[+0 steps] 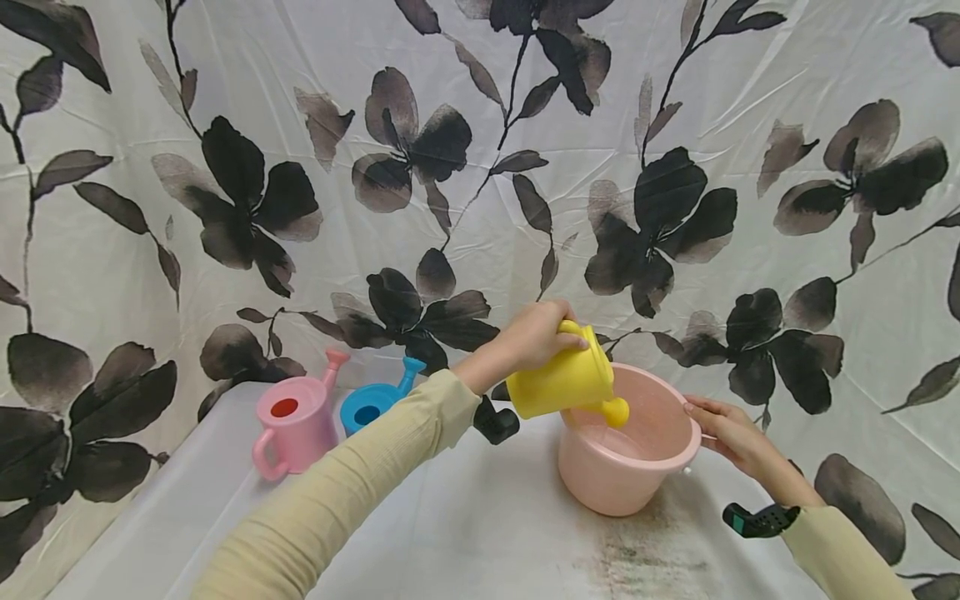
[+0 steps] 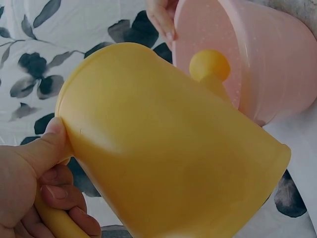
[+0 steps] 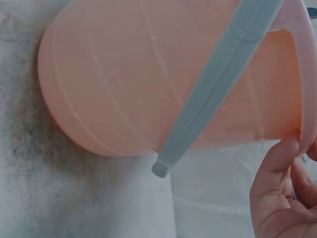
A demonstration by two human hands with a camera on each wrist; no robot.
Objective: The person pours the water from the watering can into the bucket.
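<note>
My left hand [image 1: 536,337] grips the handle of a yellow watering can [image 1: 564,382], its thumb against the can's rim in the left wrist view. The can is tipped, and its round spout head [image 1: 617,412] points down over the opening of a pink bucket [image 1: 618,483]. Small droplets dot the bucket's inner wall [image 2: 210,29]; whether water runs from the spout cannot be made out. On the bucket's far right side, my right hand [image 1: 735,433] pinches the rim between thumb and fingers. A pale bail handle [image 3: 208,99] hangs across the bucket's outside in the right wrist view.
A pink watering can [image 1: 303,429] and a blue watering can [image 1: 367,408] stand together at the table's left. The white table [image 1: 465,517] carries a dark, dirty stain [image 1: 645,550] in front of the bucket. A floral cloth [image 1: 480,167] hangs behind.
</note>
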